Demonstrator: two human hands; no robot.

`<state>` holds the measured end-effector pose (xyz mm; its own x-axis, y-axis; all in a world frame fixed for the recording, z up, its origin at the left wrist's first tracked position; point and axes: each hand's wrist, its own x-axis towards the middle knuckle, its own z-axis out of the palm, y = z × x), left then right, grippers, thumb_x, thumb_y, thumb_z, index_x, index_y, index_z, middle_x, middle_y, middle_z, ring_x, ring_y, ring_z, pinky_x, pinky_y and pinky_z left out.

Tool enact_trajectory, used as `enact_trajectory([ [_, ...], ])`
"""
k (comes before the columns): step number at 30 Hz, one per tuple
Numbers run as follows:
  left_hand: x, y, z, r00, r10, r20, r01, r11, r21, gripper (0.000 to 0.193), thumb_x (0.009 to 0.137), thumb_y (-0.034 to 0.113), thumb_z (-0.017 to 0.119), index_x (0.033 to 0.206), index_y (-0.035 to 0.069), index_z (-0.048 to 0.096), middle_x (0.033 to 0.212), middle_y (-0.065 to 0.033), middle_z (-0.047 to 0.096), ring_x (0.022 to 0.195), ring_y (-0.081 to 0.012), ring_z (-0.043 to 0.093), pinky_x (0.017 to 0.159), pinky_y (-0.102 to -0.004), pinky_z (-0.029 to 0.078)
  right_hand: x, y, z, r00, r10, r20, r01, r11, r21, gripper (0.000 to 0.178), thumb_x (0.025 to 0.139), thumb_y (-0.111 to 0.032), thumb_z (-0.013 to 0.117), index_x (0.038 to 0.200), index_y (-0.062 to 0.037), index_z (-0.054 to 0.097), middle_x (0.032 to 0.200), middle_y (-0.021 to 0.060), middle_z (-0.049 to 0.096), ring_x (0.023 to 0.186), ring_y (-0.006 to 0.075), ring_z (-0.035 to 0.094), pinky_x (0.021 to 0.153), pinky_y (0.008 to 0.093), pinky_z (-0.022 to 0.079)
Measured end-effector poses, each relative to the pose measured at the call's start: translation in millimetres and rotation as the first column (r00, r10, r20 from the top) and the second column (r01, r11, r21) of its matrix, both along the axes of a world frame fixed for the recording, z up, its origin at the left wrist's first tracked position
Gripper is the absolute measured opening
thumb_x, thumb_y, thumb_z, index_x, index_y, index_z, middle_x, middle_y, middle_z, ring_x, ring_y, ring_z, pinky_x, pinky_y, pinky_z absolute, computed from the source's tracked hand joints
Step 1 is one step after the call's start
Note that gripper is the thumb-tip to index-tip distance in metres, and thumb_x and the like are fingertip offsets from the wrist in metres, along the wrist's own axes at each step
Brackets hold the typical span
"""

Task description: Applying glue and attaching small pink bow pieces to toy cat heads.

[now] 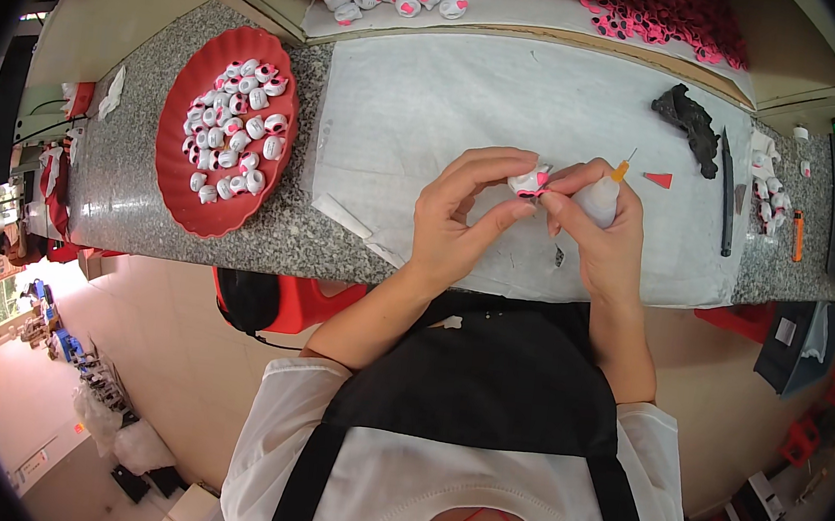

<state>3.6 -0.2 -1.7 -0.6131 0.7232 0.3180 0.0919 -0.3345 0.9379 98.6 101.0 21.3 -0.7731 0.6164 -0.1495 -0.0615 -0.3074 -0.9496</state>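
The table (pixel 133 183) was covered by a white sheet (pixel 434 91), probably to catch drips, with a red plate (pixel 174 199) of white-pink pieces parked left within reach. Left hand (pixel 462 215) pinched the small white-pink piece (pixel 529 181) over the sheet; right hand (pixel 597 223) closed its grip round a glue bottle (pixel 605 196), nozzle up.

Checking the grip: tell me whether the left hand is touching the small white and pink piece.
Touching. The head view shows the left hand with thumb and fingers pinched around the small white and pink piece.
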Motion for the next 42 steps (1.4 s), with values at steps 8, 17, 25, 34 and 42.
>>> enact_trajectory([
  [8, -1.6, -2.6, 3.2, 0.926, -0.136, 0.351, 0.116, 0.99, 0.077, 0.025, 0.073, -0.004, 0.053, 0.098, -0.004, 0.049, 0.099, -0.013, 0.051, 0.091, -0.0172, 0.049, 0.077, -0.0274, 0.041, -0.1, -0.4, -3.3, 0.991, 0.025, -0.131, -0.015, 0.997, 0.075, 0.03, 0.065, 0.0, 0.062, 0.09, -0.0007, 0.046, 0.069, 0.0069, 0.052, 0.051, 0.0089, 0.045, 0.044, 0.0189, 0.035],
  [17, -2.3, -5.1, 0.1, 0.909, -0.234, 0.345, 0.207, 0.972, 0.114, 0.024, 0.074, -0.002, 0.053, 0.097, -0.004, 0.049, 0.097, -0.0131, 0.052, 0.091, -0.0183, 0.05, 0.078, -0.029, 0.041, 1.0, 1.1, -4.1, 0.985, 0.132, -0.11, -0.141, 0.987, -0.074, 0.025, 0.065, 0.001, 0.061, 0.089, 0.0023, 0.052, 0.068, 0.007, 0.053, 0.051, 0.0094, 0.047, 0.043, 0.0196, 0.036],
  [25, -4.2, -6.7, -1.5, 0.931, -0.231, 0.281, 0.216, 0.973, 0.085, 0.02, 0.074, 0.005, 0.056, 0.092, -0.002, 0.051, 0.09, -0.0131, 0.055, 0.082, -0.0175, 0.054, 0.071, -0.0283, 0.045, 4.0, 2.3, -7.1, 0.978, 0.163, -0.131, -0.175, 0.981, -0.08, 0.024, 0.065, 0.001, 0.061, 0.087, 0.0027, 0.052, 0.067, 0.0089, 0.054, 0.05, 0.0109, 0.048, 0.043, 0.0207, 0.037],
  [34, -0.7, -6.7, 3.8, 0.937, -0.175, 0.303, 0.171, 0.985, 0.038, 0.023, 0.072, -0.001, 0.055, 0.095, -0.003, 0.051, 0.093, -0.0103, 0.055, 0.088, -0.0153, 0.052, 0.081, -0.0285, 0.039, 3.0, 0.1, -0.8, 0.983, 0.152, -0.107, -0.16, 0.984, -0.073, 0.025, 0.067, 0.002, 0.057, 0.09, 0.0028, 0.052, 0.07, 0.008, 0.053, 0.051, 0.0098, 0.048, 0.043, 0.0203, 0.037],
  [42, -0.3, -7.8, 2.2, 0.94, -0.165, 0.3, 0.164, 0.986, 0.03, 0.024, 0.071, 0.0, 0.056, 0.095, -0.003, 0.051, 0.093, -0.0098, 0.055, 0.088, -0.0157, 0.052, 0.08, -0.0285, 0.039, 2.3, -3.7, -2.6, 0.987, 0.124, -0.1, -0.131, 0.99, -0.057, 0.024, 0.067, 0.003, 0.055, 0.091, 0.0025, 0.052, 0.071, 0.008, 0.053, 0.051, 0.0095, 0.048, 0.042, 0.0203, 0.037],
])
